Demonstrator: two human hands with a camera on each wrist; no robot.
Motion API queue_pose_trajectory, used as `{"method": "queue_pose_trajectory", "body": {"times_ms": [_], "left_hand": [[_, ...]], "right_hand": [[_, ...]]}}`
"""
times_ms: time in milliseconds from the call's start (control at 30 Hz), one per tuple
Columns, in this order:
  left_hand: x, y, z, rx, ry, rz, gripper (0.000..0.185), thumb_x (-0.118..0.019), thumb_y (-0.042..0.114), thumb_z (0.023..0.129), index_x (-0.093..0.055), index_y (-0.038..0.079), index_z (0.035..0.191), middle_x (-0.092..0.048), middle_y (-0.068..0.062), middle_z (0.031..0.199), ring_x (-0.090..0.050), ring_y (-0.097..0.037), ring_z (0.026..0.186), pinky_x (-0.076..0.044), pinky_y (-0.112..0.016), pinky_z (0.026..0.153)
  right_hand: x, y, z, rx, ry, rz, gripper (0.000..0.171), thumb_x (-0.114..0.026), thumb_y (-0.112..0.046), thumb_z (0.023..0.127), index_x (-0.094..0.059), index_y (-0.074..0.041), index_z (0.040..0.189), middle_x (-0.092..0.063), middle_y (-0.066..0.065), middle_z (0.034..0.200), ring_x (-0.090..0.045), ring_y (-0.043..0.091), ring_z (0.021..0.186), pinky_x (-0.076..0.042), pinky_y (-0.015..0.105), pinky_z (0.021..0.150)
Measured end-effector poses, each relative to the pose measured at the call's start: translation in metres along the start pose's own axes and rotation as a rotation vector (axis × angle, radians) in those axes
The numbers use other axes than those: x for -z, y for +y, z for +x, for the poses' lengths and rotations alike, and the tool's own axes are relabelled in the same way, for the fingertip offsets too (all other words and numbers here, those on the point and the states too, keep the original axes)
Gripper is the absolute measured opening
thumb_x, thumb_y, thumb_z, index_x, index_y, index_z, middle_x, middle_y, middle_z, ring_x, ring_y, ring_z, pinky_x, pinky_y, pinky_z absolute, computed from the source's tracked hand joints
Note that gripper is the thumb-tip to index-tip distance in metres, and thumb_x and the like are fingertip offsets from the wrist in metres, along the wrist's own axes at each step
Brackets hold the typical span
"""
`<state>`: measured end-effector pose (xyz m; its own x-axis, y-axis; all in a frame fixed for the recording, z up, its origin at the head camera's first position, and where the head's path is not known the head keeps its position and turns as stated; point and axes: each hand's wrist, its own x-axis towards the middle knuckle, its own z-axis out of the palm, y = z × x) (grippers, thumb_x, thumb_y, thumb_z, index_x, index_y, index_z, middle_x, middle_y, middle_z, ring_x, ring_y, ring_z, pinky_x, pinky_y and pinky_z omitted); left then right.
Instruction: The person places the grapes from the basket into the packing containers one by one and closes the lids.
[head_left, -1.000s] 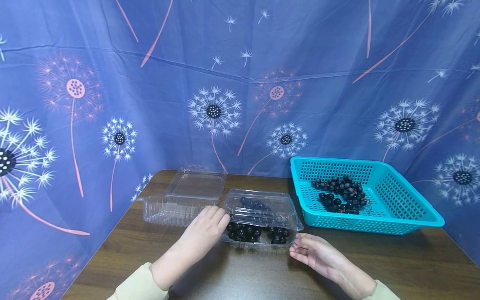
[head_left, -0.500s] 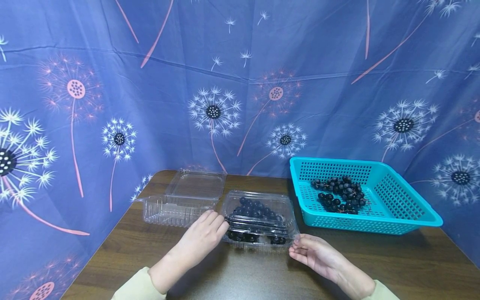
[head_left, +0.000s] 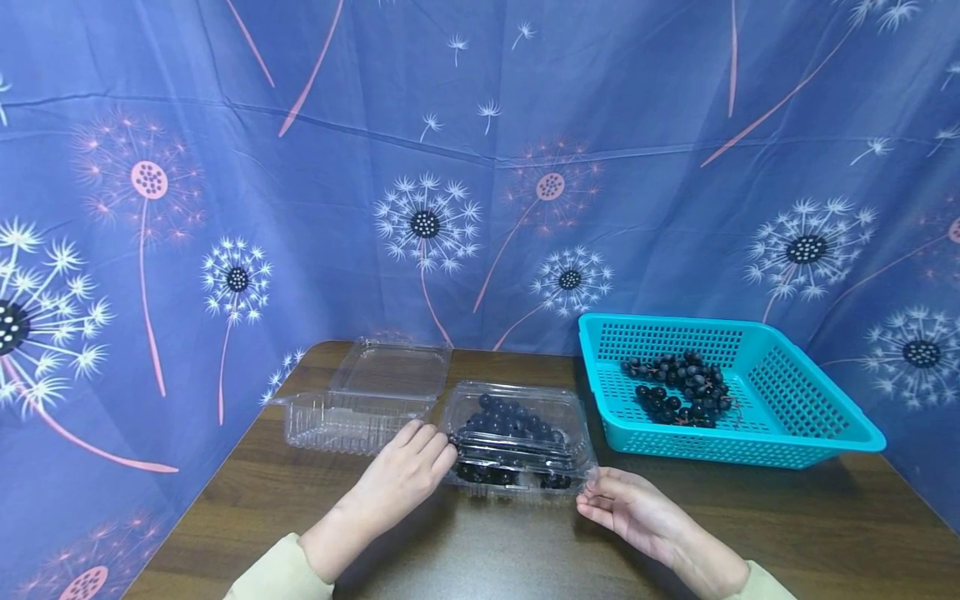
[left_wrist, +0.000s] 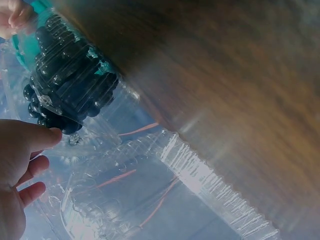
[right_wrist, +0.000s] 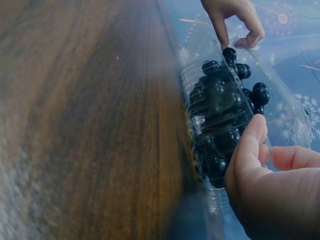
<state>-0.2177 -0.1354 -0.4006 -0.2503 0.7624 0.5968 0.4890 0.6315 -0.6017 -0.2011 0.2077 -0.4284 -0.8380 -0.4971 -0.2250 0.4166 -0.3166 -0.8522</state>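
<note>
Clamshell box (head_left: 517, 442): clear plastic, centre of the head view on the table (head_left: 750, 517), lid folded down over dark grapes (head_left: 510, 421) heaped inside.
Left hand (head_left: 408, 467): my fingers are curled against the box's left front corner, thumb on the lid edge.
Right hand (head_left: 626, 504): palm up and loosely spread, fingertips pinching the right front corner flange.
Risk, lid: the grapes look piled high; I judge the lid may spring back or crush fruit if I press unevenly.
Risk, slide: thin plastic could skid away from my hands.
Surroundings: an empty open box (head_left: 360, 400) lies at centre left; a teal basket (head_left: 810, 417) with more grapes stands at right.
</note>
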Motion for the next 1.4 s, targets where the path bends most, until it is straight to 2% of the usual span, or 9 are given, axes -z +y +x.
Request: {"method": "queue_pose_trajectory", "body": {"times_ms": [200,367,567,733,1000,1233,1400], "left_hand": [[-0.002,0.0,0.001,-0.012,0.023,0.002,0.022,-0.032,0.005,0.091,-0.051,0.01,0.082,-0.054,-0.001,0.078,-0.054,-0.019,0.078,-0.048,-0.033,0.08],[-0.001,0.002,0.002,-0.014,0.041,-0.013,0.024,-0.033,0.001,0.09,-0.053,0.011,0.079,-0.056,0.0,0.075,-0.055,-0.018,0.077,-0.048,-0.033,0.079],[-0.002,0.007,0.009,-0.038,0.068,-0.042,0.025,-0.036,0.002,0.088,-0.055,0.012,0.075,-0.057,0.001,0.07,-0.053,-0.018,0.072,-0.047,-0.032,0.076],[-0.003,0.011,0.011,-0.049,0.055,-0.063,0.025,-0.036,0.005,0.087,-0.056,0.013,0.074,-0.057,0.002,0.07,-0.053,-0.017,0.071,-0.046,-0.031,0.074],[-0.003,0.008,0.007,-0.035,0.004,-0.097,0.024,-0.038,0.004,0.086,-0.058,0.013,0.078,-0.059,0.002,0.074,-0.054,-0.018,0.075,-0.046,-0.032,0.078],[-0.002,0.006,0.003,-0.045,0.016,-0.113,0.024,-0.038,0.005,0.086,-0.059,0.013,0.077,-0.057,0.002,0.072,-0.052,-0.018,0.072,-0.046,-0.033,0.076],[-0.002,0.005,0.0,-0.052,0.013,-0.125,0.023,-0.038,0.006,0.085,-0.059,0.013,0.079,-0.057,0.002,0.074,-0.052,-0.018,0.073,-0.046,-0.034,0.076]], "right_hand": [[0.0,0.0,0.0,0.002,-0.011,0.004,0.011,-0.043,0.0,0.095,-0.049,-0.009,0.097,-0.058,0.002,0.091,-0.061,0.014,0.091,-0.05,0.029,0.092],[0.0,0.0,0.001,0.002,-0.01,0.004,0.012,-0.044,0.0,0.094,-0.05,-0.01,0.095,-0.059,0.002,0.09,-0.062,0.014,0.091,-0.05,0.028,0.093],[0.0,0.001,0.001,0.013,-0.019,0.009,0.01,-0.044,0.001,0.095,-0.045,-0.008,0.1,-0.059,0.003,0.091,-0.062,0.015,0.091,-0.05,0.029,0.092],[-0.001,0.001,0.002,0.024,-0.047,0.012,0.009,-0.044,0.001,0.095,-0.046,-0.007,0.099,-0.06,0.003,0.092,-0.062,0.015,0.092,-0.049,0.029,0.093],[-0.001,0.0,0.001,0.012,-0.023,0.011,0.008,-0.045,-0.001,0.095,-0.049,-0.007,0.098,-0.06,0.004,0.092,-0.063,0.015,0.091,-0.05,0.029,0.093],[0.001,0.001,0.001,0.012,-0.03,0.011,0.009,-0.044,-0.001,0.095,-0.049,-0.008,0.098,-0.06,0.004,0.093,-0.062,0.015,0.092,-0.049,0.029,0.094],[0.003,0.0,0.001,0.018,-0.076,0.035,0.014,-0.04,-0.001,0.096,-0.052,-0.009,0.097,-0.06,0.003,0.094,-0.061,0.015,0.094,-0.048,0.029,0.095]]}}
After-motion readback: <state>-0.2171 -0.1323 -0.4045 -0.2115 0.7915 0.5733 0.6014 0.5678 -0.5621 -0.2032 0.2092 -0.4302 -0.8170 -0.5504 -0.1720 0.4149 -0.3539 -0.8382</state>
